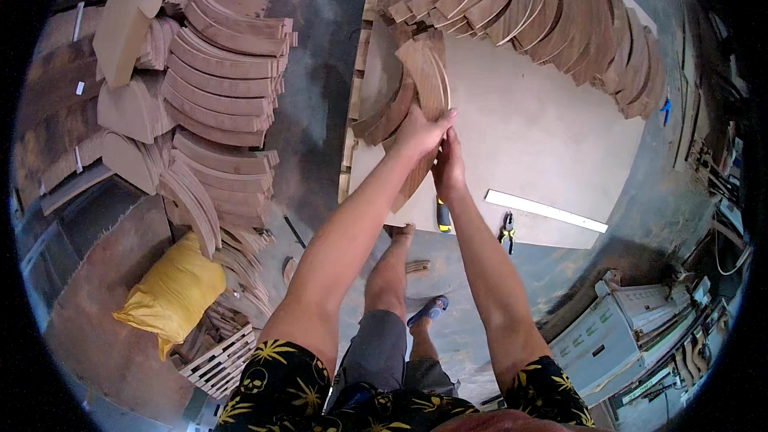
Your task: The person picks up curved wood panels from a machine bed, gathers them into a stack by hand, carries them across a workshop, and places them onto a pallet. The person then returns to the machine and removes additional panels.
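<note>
- On the pale flat board (552,136) that served as a desk, both hands met at one curved wooden piece (426,80) lying near its left edge, beside a few loose curved pieces (382,116).
- Behind it, a long fanned row of like pieces (560,16) ran along the far side of the board, and a taller stack (224,88) stood off to the left.
- That piece looked stiff and solid, probably moderately heavy, its sanded faces likely smooth, so a grip across its width near the near end seemed soundest.
- Its long axis ran from the hands away toward the far stack, bowing gently, with the near end pointing back at the person.
- Left hand (420,132) lay over the near end, fingers curled onto the wood.
- Right hand (448,166) pressed just beneath, fingers closed against the piece's edge.
- A white ruler (544,210), a yellow-handled tool (442,214) and pliers (507,230) lay near the front edge.
</note>
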Demonstrator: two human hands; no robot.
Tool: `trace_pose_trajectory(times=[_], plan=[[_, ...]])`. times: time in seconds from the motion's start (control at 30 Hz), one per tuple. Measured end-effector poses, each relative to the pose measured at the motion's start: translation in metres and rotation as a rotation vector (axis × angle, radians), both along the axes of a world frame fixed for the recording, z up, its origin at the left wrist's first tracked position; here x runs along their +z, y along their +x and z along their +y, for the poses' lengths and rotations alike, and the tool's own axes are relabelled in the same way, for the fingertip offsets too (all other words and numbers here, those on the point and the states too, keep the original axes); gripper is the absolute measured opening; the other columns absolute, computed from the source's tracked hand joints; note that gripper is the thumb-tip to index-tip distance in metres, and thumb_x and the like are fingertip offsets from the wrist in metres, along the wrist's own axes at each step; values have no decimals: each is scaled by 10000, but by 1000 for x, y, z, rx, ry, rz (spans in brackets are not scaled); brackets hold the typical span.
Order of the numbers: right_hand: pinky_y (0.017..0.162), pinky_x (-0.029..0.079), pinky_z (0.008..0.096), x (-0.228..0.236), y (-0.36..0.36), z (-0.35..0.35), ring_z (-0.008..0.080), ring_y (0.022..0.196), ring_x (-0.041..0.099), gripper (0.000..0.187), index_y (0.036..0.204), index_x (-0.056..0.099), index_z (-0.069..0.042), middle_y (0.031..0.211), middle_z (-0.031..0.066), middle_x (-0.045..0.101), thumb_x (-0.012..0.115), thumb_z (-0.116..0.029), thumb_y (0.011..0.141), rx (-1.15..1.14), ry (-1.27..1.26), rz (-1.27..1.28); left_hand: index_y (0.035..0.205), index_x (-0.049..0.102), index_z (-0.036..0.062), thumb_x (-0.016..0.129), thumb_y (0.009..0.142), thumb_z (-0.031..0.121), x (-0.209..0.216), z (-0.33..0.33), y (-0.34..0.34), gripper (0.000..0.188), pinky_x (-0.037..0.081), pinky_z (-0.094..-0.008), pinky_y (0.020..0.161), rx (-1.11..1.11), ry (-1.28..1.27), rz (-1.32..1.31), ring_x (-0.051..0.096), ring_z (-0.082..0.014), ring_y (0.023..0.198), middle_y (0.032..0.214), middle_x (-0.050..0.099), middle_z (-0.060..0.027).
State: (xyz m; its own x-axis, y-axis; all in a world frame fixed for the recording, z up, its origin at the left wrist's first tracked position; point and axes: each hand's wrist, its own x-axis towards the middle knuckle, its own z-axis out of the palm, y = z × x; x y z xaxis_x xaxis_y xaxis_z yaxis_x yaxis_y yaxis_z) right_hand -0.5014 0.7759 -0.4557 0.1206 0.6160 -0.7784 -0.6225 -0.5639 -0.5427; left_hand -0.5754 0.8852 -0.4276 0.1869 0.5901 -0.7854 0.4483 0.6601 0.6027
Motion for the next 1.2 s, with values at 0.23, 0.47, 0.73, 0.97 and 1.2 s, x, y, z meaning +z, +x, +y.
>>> trace_pose_trajectory(times=[0.23, 0.47, 0.73, 0.97, 1.2], plan=[[1209, 244, 434, -49, 5, 41, 262, 1475, 294, 770, 1565, 254, -31, 1597, 113, 325, 323, -605, 1056, -73, 20, -64, 1430, 389, -83, 765, 815, 549, -52, 35, 22, 959, 441, -445, 1076, -56, 83, 129, 569, -403, 1272, 1372, 562, -294], [1191, 250, 503, -59, 14, 49, 308, 1495, 259, 885, 1595, 191, -38, 1633, 174, 252, 296, -699, 1016, -37, -31, -97, 1342, 451, -130, 797, 786, 542, -70, 53, 30, 939, 478, -441, 1034, -118, 129, 134, 597, -391, 1234, 1305, 587, -318], [1156, 321, 496, -44, 15, 47, 279, 1480, 305, 811, 1578, 264, -57, 1600, 137, 335, 293, -661, 1038, -2, 54, -134, 1183, 546, -65, 846, 717, 382, -37, 59, 29, 712, 514, -462, 965, -176, 189, 250, 662, -415, 1100, 1168, 664, -285], [1039, 469, 487, -50, 14, 51, 274, 1380, 435, 658, 1583, 276, -100, 1554, 102, 393, 417, -486, 1069, -54, -16, -196, 1134, 576, -45, 819, 698, 301, -35, 59, 24, 607, 524, -491, 936, -214, 253, 340, 679, -439, 1029, 1082, 696, -268], [984, 506, 459, -39, 18, 61, 226, 1350, 478, 556, 1565, 312, -180, 1506, 56, 449, 459, -397, 1075, -59, -52, -190, 1073, 585, -18, 787, 711, 291, -40, 62, 13, 517, 527, -492, 936, -150, 292, 185, 670, -432, 1058, 1078, 692, -283]])
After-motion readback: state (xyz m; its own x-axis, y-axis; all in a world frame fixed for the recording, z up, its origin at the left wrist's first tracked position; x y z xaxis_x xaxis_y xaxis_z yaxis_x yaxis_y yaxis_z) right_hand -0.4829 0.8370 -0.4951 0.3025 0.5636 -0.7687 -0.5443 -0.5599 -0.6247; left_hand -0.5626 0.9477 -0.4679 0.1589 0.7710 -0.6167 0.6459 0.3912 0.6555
